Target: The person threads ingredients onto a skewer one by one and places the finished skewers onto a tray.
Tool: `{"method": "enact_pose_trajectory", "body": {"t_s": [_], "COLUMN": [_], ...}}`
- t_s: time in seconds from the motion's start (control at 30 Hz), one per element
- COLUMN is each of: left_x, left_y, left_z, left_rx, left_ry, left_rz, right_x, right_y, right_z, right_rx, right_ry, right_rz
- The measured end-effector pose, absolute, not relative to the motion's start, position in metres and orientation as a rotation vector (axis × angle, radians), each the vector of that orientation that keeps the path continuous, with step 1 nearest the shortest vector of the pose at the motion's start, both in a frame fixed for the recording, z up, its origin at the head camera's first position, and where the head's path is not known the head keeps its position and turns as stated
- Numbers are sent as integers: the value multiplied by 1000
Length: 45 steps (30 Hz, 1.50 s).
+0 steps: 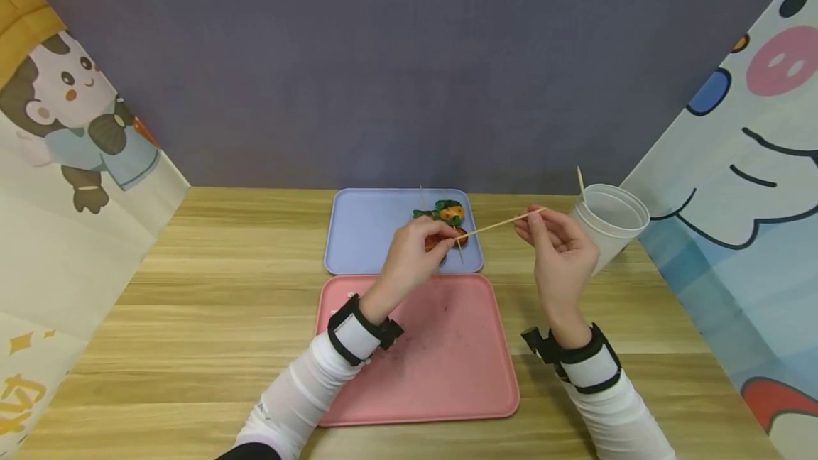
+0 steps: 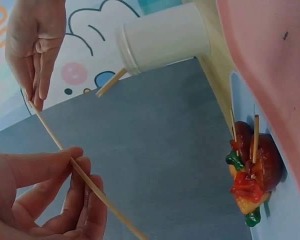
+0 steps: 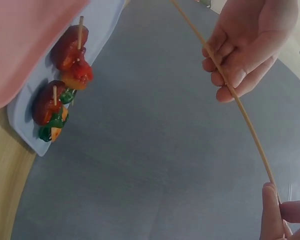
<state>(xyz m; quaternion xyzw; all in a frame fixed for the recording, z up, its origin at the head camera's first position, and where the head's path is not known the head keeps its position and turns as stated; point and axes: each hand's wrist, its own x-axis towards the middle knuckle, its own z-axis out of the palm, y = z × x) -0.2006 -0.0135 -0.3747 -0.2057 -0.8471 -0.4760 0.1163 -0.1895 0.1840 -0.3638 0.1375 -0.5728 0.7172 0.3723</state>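
Observation:
My left hand (image 1: 412, 250) pinches a thin bare wooden skewer (image 1: 492, 226) between thumb and fingers, above the lavender tray (image 1: 361, 233). At the skewer's other end, near the white cup, my right hand (image 1: 565, 254) pinches it between thumb and fingertips. The skewer slants up to the right between the hands. In the left wrist view, part of it runs on past the left fingers. On the lavender tray lie glossy brown food pieces (image 2: 268, 162) with red, orange and green bits, short sticks poking out of them. In the head view the left hand partly hides them.
A white cup (image 1: 610, 222) stands on the right with a wooden stick (image 1: 580, 182) leaning out of its rim. The pink tray (image 1: 447, 353) lies in front of the lavender one, with small pale bits near its upper left edge. A grey panel (image 1: 396, 91) rises behind the table.

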Motion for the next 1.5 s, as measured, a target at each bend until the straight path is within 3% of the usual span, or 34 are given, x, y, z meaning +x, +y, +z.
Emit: {"method": "enact_pose_trajectory", "body": {"t_s": [0.47,1.17,1.33,1.5], "left_x": [-201,-191,-184,-192], "left_y": [-12,-7,-8,-6], "left_z": [-377,-363,-352,-365], "left_rx": [-542,-463,-409,-424], "left_ry": [-2395,-2072,-2064,-1991], "left_rz": [-1513,-2069,-2198,-2364], "right_x": [-185,-162,-156,-149], "right_y": [185,206,201,193], "right_z": [-364,-414,-407,-392], "right_rx": [502,476,521,535], "right_ry": [-1595,-2408,-2395,-2359], "right_rz": [1831,1569,1499,1547]}}
